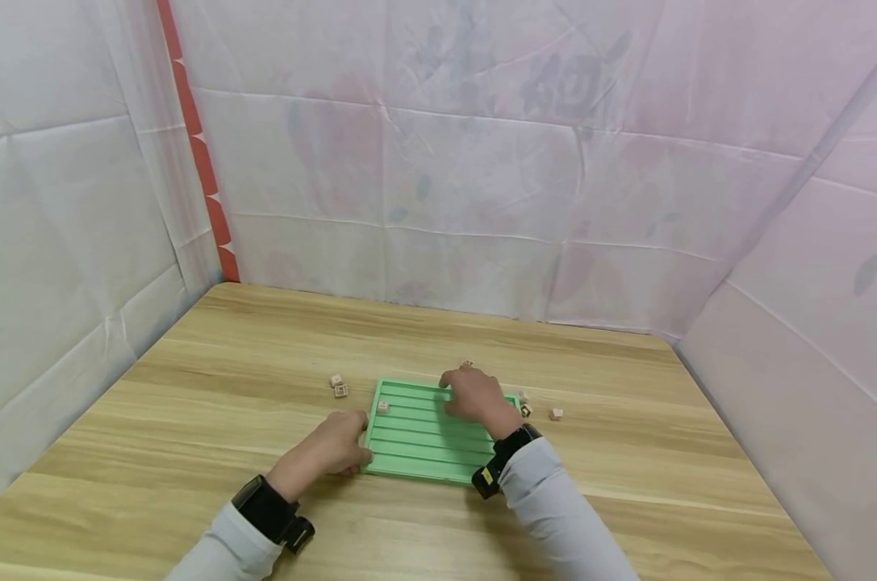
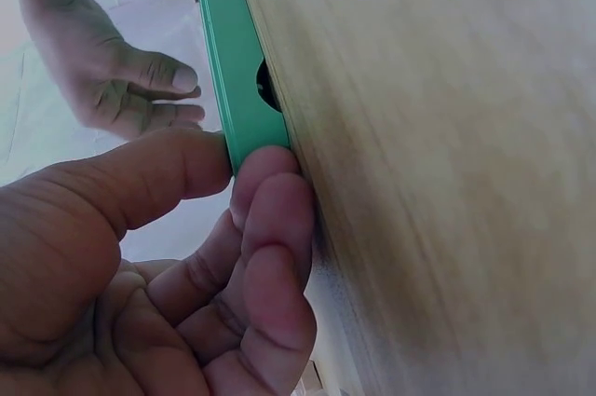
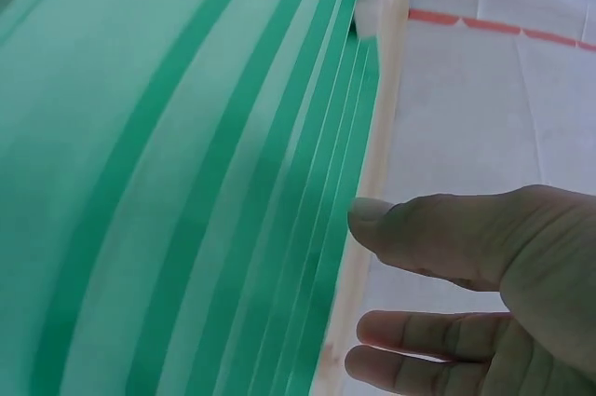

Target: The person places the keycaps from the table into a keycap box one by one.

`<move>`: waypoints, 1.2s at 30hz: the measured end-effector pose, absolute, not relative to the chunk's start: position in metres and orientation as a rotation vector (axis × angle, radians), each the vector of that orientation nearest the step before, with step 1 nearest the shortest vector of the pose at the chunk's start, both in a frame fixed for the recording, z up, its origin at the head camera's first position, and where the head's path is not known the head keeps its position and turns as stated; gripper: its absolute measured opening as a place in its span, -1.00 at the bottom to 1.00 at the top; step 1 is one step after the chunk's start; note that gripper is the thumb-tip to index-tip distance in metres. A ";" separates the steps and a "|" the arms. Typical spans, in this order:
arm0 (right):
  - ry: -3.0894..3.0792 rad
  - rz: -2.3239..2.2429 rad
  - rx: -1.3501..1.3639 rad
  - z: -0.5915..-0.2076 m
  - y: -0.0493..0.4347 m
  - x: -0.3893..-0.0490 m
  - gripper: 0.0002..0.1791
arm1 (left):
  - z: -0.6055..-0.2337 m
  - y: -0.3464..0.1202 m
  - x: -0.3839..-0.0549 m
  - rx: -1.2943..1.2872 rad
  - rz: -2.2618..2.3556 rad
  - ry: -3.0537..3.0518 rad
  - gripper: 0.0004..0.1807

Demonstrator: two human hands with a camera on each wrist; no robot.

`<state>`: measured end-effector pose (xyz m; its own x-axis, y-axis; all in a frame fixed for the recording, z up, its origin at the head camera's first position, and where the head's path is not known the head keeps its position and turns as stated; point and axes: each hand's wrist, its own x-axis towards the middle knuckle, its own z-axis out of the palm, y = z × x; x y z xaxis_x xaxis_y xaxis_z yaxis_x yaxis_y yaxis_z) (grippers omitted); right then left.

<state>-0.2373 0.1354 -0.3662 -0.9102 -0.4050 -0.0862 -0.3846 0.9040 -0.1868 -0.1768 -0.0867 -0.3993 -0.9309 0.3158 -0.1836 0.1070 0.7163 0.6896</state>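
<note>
A green ridged tray (image 1: 416, 448) lies on the table with raised slats running across it. My left hand (image 1: 335, 446) pinches its left edge. In the left wrist view the thumb (image 2: 177, 168) presses one face and curled fingers (image 2: 277, 219) bear on the other. Over the tray's far side, my right hand (image 1: 474, 395) hovers. Its thumb (image 3: 419, 233) and fingers are spread apart in the right wrist view, with nothing seen between them. One small pale cube (image 1: 383, 407) sits in the tray's upper left. Another small marked cube (image 1: 467, 365) lies just beyond the right hand.
Two small cubes (image 1: 341, 390) lie left of the tray. To its right are a few more cubes (image 1: 527, 410), with a separate cube (image 1: 557, 414) farther out. The wooden table (image 1: 227, 387) meets hung white sheets (image 1: 482, 177) at the back and sides.
</note>
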 end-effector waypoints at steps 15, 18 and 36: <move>2.965 -0.282 -0.507 -0.376 0.172 -0.250 -0.66 | -0.402 -0.088 -0.175 0.353 1.062 2.632 -0.77; 2.961 -0.307 -0.490 -0.373 0.181 -0.252 -0.68 | -0.402 -0.088 -0.175 0.360 1.056 2.639 -0.78; 2.973 -0.380 -0.411 -0.369 0.225 -0.258 -0.68 | -0.398 -0.088 -0.173 0.362 1.065 2.650 -0.82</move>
